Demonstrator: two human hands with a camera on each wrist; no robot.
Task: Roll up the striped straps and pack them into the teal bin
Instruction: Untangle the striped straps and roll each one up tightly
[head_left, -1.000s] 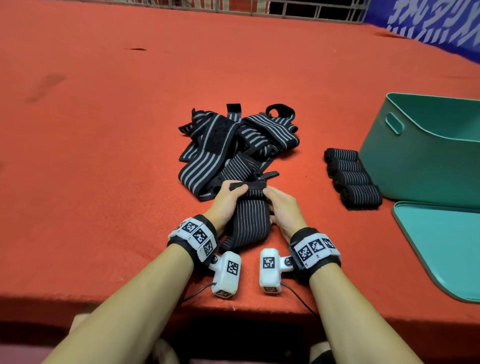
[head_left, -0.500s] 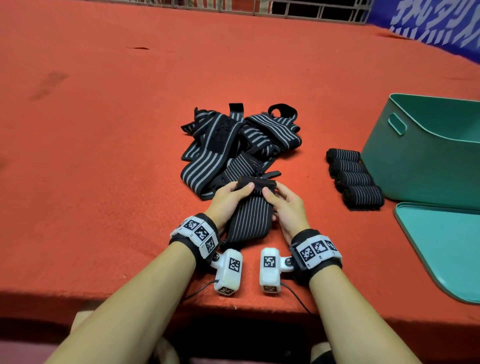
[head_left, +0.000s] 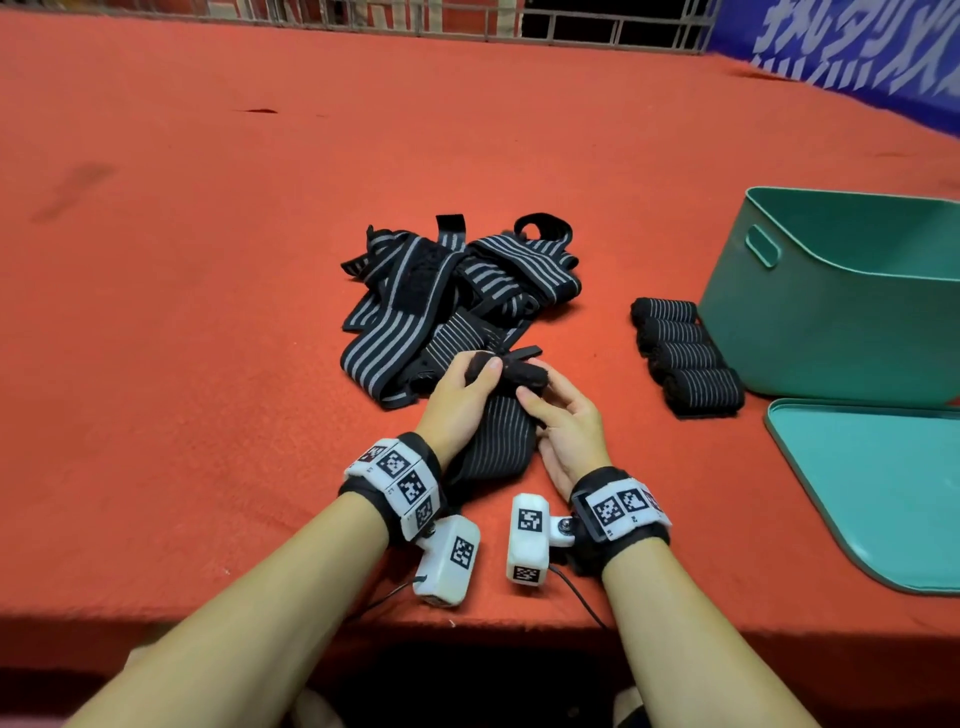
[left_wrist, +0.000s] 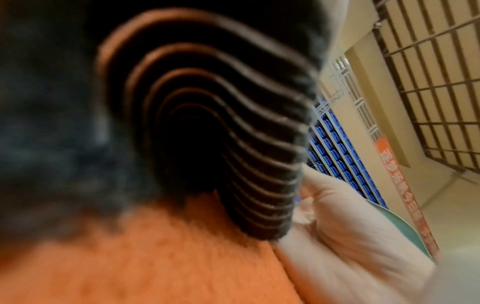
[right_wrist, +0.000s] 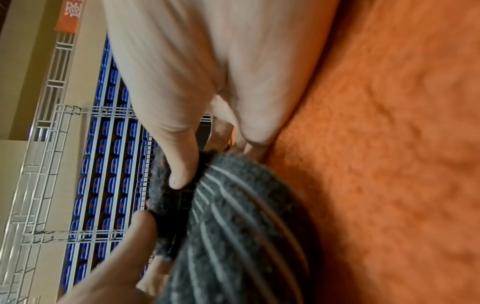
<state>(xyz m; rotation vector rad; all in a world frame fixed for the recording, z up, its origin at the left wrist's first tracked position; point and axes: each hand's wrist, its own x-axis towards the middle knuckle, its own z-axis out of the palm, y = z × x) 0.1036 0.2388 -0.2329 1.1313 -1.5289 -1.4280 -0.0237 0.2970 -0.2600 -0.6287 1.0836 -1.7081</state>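
A black strap with thin grey stripes (head_left: 501, 441) lies between my wrists, its far end turned into a small roll (head_left: 511, 373). My left hand (head_left: 470, 387) grips that roll from the left, thumb on top. My right hand (head_left: 545, 402) pinches its right end with thumb and fingers. The right wrist view shows the striped strap (right_wrist: 233, 236) with a thumb pressed on its fuzzy end. In the left wrist view the strap (left_wrist: 221, 127) fills the frame, blurred. A heap of loose striped straps (head_left: 447, 301) lies just beyond. The teal bin (head_left: 852, 301) stands at the right.
Several rolled straps (head_left: 685, 358) lie in a row against the bin's left wall. A teal lid (head_left: 878, 483) lies flat in front of the bin. The table is covered in red felt (head_left: 208, 312); its near edge runs under my forearms.
The strap's far end has been rolled further toward me into a thicker roll. Both hands lifted slightly and shifted grip on it.
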